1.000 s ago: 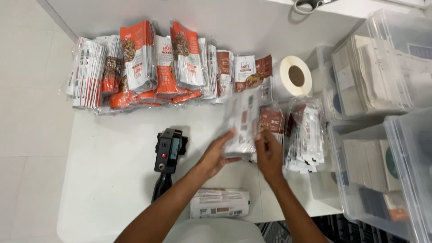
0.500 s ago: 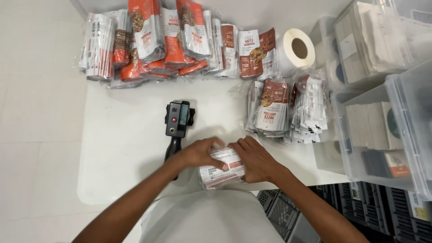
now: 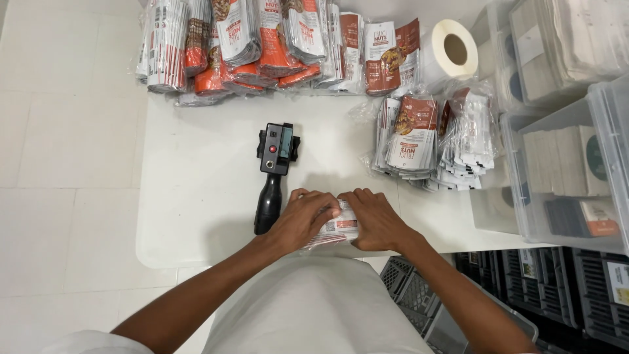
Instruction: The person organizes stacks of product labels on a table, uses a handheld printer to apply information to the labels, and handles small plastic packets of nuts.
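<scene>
- Two hands meet at the near edge of the white table (image 3: 196,216) in the head view, the only view: the left hand (image 3: 303,218) and the right hand (image 3: 375,219) lie palm-down on one small stack of flat pouches (image 3: 337,228), fingers curled over it and pressed down from both sides, fingertips nearly touching in the middle.
- The stack lies flat at the near edge, just right of the middle; how many pouches it holds cannot be told.
- One black handheld printer (image 3: 274,172) lies just left of the left hand, handle toward the near edge, head toward the middle of the table.
- One long heap of orange-and-white pouches (image 3: 255,39) runs along the far edge; too many overlap to count.
- One smaller heap of brown-and-white pouches (image 3: 432,137) in clear film sits at the right edge.
- One white label roll (image 3: 452,49) stands at the far right corner.
- Several clear plastic bins (image 3: 563,183) with stacked cards stand beside the right edge, off the table.
</scene>
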